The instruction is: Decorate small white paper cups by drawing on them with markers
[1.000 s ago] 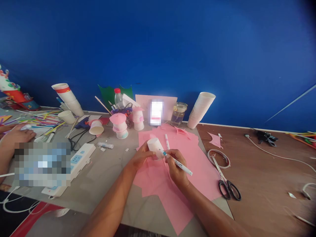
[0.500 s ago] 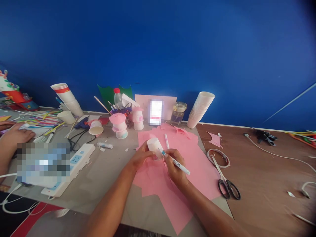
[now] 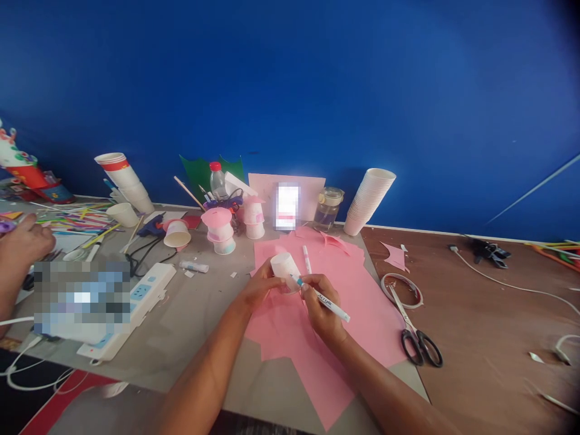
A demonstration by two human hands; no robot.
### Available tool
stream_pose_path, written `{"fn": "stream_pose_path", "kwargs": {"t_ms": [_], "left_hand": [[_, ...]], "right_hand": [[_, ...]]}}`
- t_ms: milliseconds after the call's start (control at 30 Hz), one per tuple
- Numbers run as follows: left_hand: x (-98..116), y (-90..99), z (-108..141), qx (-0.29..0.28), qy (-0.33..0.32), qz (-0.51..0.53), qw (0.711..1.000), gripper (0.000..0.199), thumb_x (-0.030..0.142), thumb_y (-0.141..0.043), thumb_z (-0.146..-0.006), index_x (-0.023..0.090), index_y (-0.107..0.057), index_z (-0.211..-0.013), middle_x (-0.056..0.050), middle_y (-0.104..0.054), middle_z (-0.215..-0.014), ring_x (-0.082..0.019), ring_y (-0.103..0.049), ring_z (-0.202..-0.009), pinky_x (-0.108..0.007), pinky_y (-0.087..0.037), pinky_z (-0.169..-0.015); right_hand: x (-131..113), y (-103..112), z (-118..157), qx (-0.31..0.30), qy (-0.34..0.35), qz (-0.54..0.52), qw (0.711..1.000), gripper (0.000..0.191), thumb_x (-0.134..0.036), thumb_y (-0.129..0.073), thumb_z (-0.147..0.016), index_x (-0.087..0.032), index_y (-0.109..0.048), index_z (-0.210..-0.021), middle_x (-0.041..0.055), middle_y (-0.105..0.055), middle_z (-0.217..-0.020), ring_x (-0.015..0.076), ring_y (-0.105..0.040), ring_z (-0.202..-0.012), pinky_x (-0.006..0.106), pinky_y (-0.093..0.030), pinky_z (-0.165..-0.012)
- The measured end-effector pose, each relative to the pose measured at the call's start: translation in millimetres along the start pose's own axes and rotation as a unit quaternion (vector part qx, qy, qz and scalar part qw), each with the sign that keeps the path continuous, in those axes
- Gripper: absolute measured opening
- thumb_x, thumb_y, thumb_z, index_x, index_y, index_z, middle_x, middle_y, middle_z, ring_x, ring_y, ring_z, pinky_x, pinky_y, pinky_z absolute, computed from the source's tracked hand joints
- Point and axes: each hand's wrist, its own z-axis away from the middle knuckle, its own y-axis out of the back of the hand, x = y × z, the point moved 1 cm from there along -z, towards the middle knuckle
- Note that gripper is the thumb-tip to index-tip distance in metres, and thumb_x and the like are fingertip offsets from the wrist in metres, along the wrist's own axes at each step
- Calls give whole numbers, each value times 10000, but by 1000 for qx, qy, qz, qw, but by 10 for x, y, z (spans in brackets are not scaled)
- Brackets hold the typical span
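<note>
A white paper cup (image 3: pixel 284 266) is tilted in my left hand (image 3: pixel 261 285), its fingers wrapped around the lower side. In my right hand (image 3: pixel 322 308) is a white acrylic marker (image 3: pixel 333 307) with a blue-green tip end, pointed at the cup wall. The tip is at or very near the cup; exact contact is too small to tell. Below both hands lie overlapping sheets of pink paper (image 3: pixel 362 320). A second, pink-marked marker (image 3: pixel 307 260) rests on that paper just behind the cup.
Scissors (image 3: pixel 419 344) and a tape roll (image 3: pixel 385 287) lie to the right. Tall stacked cups (image 3: pixel 369 202) and a glass jar (image 3: pixel 328 208) stand behind. Pink-topped cup figures (image 3: pixel 220 229) and a power strip (image 3: pixel 149 290) are on the left, near another person's hand (image 3: pixel 27 238).
The other person's hand at the far left has lifted and shifted left. My hands, the cup and the marker hold nearly the same place.
</note>
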Motion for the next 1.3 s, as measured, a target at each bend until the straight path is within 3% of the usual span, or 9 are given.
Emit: {"fn": "stream_pose_path", "kwargs": {"t_ms": [800, 1033, 1300], "left_hand": [[5, 2, -3, 1, -6, 0, 1000, 571, 209, -761, -625, 208, -559, -1159, -33, -634, -979, -214, -556, -929, -321, -409, -797], [-16, 19, -10, 3, -5, 6, 1000, 563, 202, -757, -632, 196, -561, -1160, -51, -638, -1004, -224, -558, -949, -326, -409, -808], [32, -14, 1, 4, -9, 17, 1000, 513, 158, -710, -642, 202, -587, -1138, -44, -636, -1004, -237, -544, -985, -333, -403, -838]], "right_hand": [[-11, -4, 3, -3, -8, -3, 1000, 92, -281, -497, -841, -202, -543, -837, -7, -560, -656, 135, -525, -572, 265, -442, -533], [-71, 25, -33, 45, -30, -44, 998, 96, -291, -515, -836, -205, -544, -803, -27, -531, -622, 127, -496, -562, 259, -427, -539], [5, 51, -107, 54, -82, -120, 988, 164, -309, -537, -823, -189, -597, -917, 29, -610, -789, 174, -568, -756, 319, -480, -683]]}}
